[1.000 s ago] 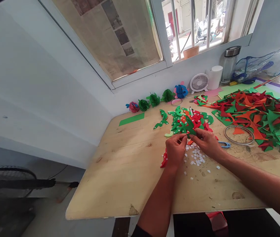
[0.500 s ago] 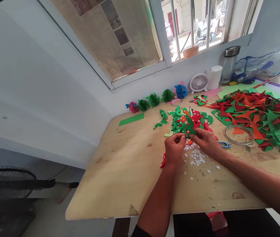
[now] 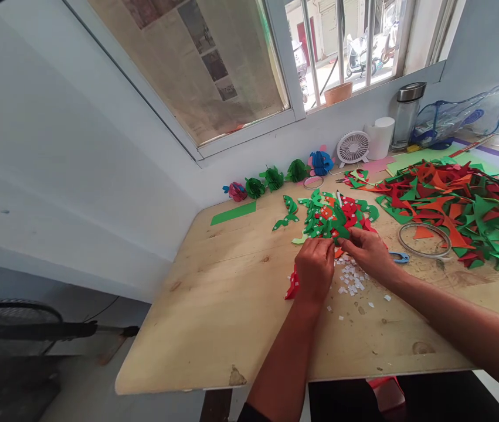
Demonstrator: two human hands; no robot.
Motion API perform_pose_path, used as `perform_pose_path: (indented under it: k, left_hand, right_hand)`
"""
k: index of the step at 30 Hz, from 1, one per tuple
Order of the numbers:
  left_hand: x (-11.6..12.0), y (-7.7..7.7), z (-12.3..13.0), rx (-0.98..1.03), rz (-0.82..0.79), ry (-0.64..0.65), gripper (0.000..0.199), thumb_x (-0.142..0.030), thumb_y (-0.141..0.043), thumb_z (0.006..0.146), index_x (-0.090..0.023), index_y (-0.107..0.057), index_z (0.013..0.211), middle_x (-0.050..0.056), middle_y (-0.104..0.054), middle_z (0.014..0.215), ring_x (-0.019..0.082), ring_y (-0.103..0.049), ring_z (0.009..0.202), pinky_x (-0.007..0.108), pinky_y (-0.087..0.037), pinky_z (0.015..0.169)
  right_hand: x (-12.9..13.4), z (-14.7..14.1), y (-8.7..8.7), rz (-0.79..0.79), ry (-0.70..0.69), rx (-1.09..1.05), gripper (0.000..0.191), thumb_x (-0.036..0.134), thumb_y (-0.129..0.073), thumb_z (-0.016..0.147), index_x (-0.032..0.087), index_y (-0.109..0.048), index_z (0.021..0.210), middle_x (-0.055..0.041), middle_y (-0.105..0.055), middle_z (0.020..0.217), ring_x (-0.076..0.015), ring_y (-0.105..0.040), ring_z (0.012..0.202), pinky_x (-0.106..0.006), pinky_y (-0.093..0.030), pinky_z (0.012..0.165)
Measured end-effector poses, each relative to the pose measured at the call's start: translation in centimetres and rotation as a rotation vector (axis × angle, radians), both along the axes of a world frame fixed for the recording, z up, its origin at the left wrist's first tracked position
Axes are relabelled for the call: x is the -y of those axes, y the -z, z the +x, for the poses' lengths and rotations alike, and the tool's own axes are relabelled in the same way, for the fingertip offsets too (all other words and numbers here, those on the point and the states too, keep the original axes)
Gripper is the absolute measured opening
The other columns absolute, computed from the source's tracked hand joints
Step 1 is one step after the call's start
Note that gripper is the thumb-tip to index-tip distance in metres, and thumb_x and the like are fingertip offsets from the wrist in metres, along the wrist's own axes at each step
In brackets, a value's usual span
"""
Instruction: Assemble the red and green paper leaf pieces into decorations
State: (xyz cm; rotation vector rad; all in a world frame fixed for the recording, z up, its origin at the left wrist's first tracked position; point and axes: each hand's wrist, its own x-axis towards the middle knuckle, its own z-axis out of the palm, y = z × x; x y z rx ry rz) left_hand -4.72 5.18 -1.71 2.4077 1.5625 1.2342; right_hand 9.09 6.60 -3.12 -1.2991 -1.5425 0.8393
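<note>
My right hand pinches a dark green curved paper piece between thumb and fingers, in front of the heap. My left hand is closed beside it, its fingertips almost meeting the right thumb; what they pinch is hidden behind the knuckles. Small white squares lie scattered on the wood under and between the hands. Just beyond is a pile of green, red and orange paper cutouts, many with white squares stuck on. Red cutouts rest left of my left wrist.
A large heap of paper scraps covers the table's right, near a tape ring and blue snips. Along the wall stand folded paper figures, a small fan and a glass bottle. A green strip lies at the left.
My left hand has turned over and moved slightly right, so its knuckles now cover its fingertips. My right hand stays nearly in place with the green piece.
</note>
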Motion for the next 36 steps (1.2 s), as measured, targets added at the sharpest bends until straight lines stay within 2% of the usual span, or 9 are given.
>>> perform_pose_path:
  k: [8,19,22,27,30,33,36]
  left_hand:
    - [-0.1,0.1,0.0,-0.081,0.03,-0.011,0.014,-0.015,-0.052,0.084,-0.016,-0.066,0.082,0.005,-0.068,0.077,0.017,-0.059,0.075,0.027,-0.043,0.068]
    - [-0.4,0.5,0.0,-0.028,-0.025,-0.013,0.014,-0.014,-0.051,0.082,-0.017,-0.064,0.079,0.005,-0.066,0.075,0.017,-0.058,0.074,0.028,-0.044,0.07]
    - [-0.5,0.6,0.0,0.111,-0.118,-0.029,0.013,-0.014,-0.052,0.08,-0.017,-0.064,0.077,0.005,-0.065,0.074,0.016,-0.059,0.073,0.027,-0.045,0.068]
    - [-0.8,0.4,0.0,0.591,-0.426,0.017,0.014,-0.024,-0.054,0.077,-0.015,-0.064,0.075,0.002,-0.064,0.067,0.011,-0.057,0.06,0.022,-0.046,0.058]
    - [-1.0,0.2,-0.1,0.795,-0.555,0.031,0.017,-0.028,-0.056,0.074,-0.013,-0.063,0.073,0.002,-0.063,0.063,0.01,-0.056,0.055,0.021,-0.046,0.054]
    - [-1.2,0.1,-0.4,0.875,-0.613,0.021,0.015,-0.027,-0.056,0.071,-0.013,-0.062,0.073,0.003,-0.064,0.063,0.011,-0.057,0.054,0.021,-0.046,0.052]
    - [-1.3,0.1,-1.1,0.784,-0.695,0.081,0.014,-0.022,-0.053,0.071,-0.014,-0.062,0.076,0.003,-0.067,0.067,0.012,-0.059,0.055,0.022,-0.046,0.052]
  right_hand:
    - [0.1,-0.1,0.0,0.011,0.005,0.042,0.029,0.038,-0.051,0.078,0.019,-0.043,0.059,0.0056,-0.034,0.051,-0.009,-0.031,0.049,-0.024,-0.022,0.045]
    - [0.0,0.0,0.2,0.02,-0.02,0.027,0.03,0.04,-0.052,0.078,0.019,-0.042,0.059,0.0056,-0.033,0.051,-0.0088,-0.03,0.048,-0.024,-0.022,0.044]
    - [0.1,-0.1,0.0,0.0,-0.022,-0.004,0.03,0.041,-0.053,0.077,0.019,-0.043,0.06,0.0053,-0.034,0.052,-0.009,-0.03,0.049,-0.023,-0.022,0.044]
    - [0.2,-0.2,-0.6,-0.078,-0.047,-0.142,0.03,0.044,-0.056,0.074,0.019,-0.045,0.061,0.0053,-0.037,0.052,-0.0092,-0.031,0.049,-0.024,-0.024,0.044]
    - [0.1,-0.2,-0.6,-0.112,-0.045,-0.214,0.031,0.045,-0.057,0.073,0.019,-0.044,0.06,0.0056,-0.036,0.05,-0.0087,-0.03,0.047,-0.023,-0.023,0.042]
    - [0.0,-0.1,-0.6,-0.102,-0.002,-0.233,0.032,0.046,-0.059,0.071,0.019,-0.046,0.06,0.0051,-0.038,0.049,-0.0087,-0.031,0.045,-0.023,-0.022,0.04]
    - [0.0,0.0,-0.6,-0.092,0.032,-0.236,0.032,0.047,-0.059,0.071,0.019,-0.047,0.06,0.0047,-0.039,0.048,-0.0088,-0.032,0.045,-0.022,-0.021,0.039]
